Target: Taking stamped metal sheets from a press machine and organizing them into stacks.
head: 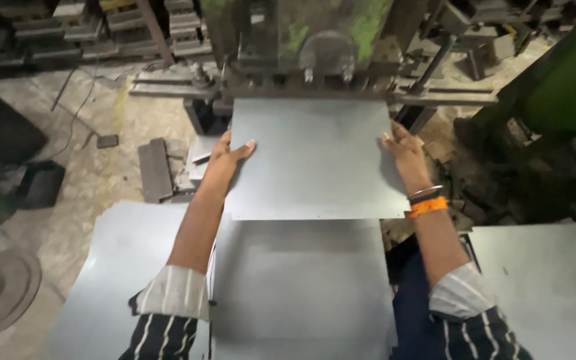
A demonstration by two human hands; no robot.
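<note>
Head view: one grey metal sheet (311, 160), flat between my hands; left hand (228, 157) grips its left edge, right hand (405, 152) its right; far edge at the press (315, 47).

The floor (95, 173) is dusty grey stone with marks on it, out past the left hand (225, 157). A big dark machine (315, 53) with green patches stands just beyond both hands. Metal blocks (155, 170) lie on the floor, and stacked metal bars (68, 30) sit far back.
</note>
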